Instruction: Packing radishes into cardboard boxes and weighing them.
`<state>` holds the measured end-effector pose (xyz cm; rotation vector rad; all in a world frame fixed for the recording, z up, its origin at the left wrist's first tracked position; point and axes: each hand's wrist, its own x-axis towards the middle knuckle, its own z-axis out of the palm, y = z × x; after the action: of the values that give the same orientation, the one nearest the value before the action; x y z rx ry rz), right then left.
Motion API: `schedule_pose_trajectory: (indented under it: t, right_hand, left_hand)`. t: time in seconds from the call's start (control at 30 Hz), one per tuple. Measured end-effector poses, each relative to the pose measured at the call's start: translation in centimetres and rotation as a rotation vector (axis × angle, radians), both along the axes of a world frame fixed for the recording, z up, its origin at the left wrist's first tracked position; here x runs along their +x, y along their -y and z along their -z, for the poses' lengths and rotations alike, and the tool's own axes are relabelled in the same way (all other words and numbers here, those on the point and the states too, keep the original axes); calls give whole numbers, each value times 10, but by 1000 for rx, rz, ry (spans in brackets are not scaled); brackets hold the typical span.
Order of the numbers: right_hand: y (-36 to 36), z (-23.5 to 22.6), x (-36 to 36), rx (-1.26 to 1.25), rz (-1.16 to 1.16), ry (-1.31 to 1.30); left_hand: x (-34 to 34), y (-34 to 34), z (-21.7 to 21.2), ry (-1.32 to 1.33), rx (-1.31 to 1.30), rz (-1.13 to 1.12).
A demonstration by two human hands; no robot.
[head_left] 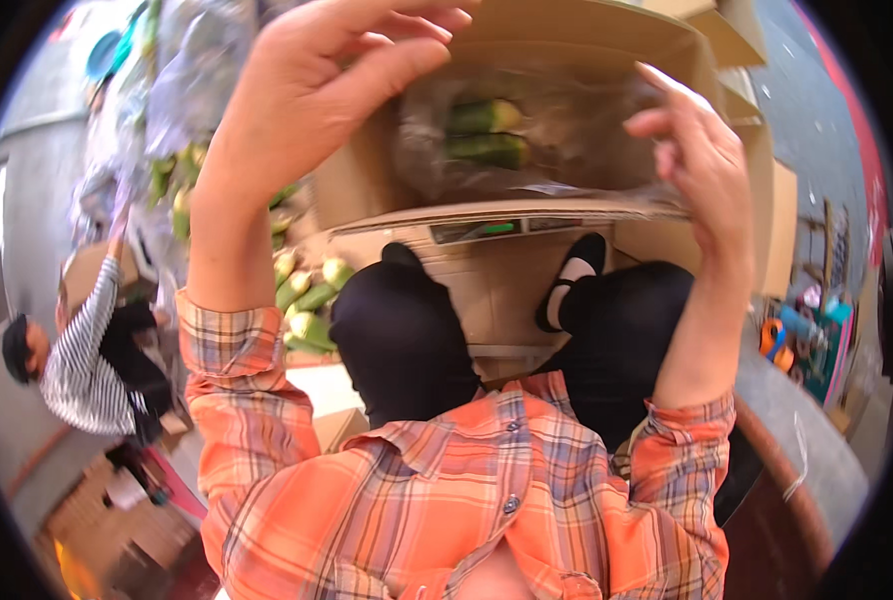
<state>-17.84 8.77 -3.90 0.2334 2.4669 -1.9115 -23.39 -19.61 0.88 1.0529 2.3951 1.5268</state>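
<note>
Packer seated, orange plaid shirt (pixel 477 480), sleeves rolled back, black trousers (pixel 402 330), dark shoes (pixel 579 265) planted apart just this side of an open cardboard box (pixel 567 40). Both bare hands raised over it. Left hand (pixel 342 75) above the box's left side, thumb standing a little off from the bent fingers, a bare gap between them; some fingers run out of my sight at the top. Right hand (pixel 695 150) over the right end, index stretched toward the middle of the box, remaining fingers loosely curled and apart from it; blurred, so I cannot tell whether a fingertip touches the clear plastic liner (pixel 577 140). In the liner, left of the box's middle, two green ears, corn in the husk by their look: one farther off (pixel 487 117), one nearer (pixel 485 151), side by side, pale ends to the right. More of the same in a loose pile (pixel 312 300) by the packer's left knee, pale ends showing; greens (pixel 179 190) farther left, beside heaped clear plastic bags (pixel 192 75). Off to the left, a co-worker (pixel 92 375) in striped top and dark cap, arm extended, near another carton (pixel 97 275). Right side: grey floor (pixel 817 160), an orange object (pixel 775 345) amid small clutter.
</note>
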Motion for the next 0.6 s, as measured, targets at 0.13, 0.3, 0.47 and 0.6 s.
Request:
schedule_pose_trajectory:
  t: [0.13,0.3,0.47,0.6]
  right_hand:
    - [18,-3,2,92,-16,32]
    - [16,1,2,142,16,18]
    - [19,12,-6,240,45,0]
    - [14,16,-10,289,79,16]
  left_hand:
    - [65,118,26,-34,286,-657]
    - [168,222,183,374,119,-1200]
    - [282,223,335,576,-278,-1219]
    - [319,214,388,910,-162,-1336]
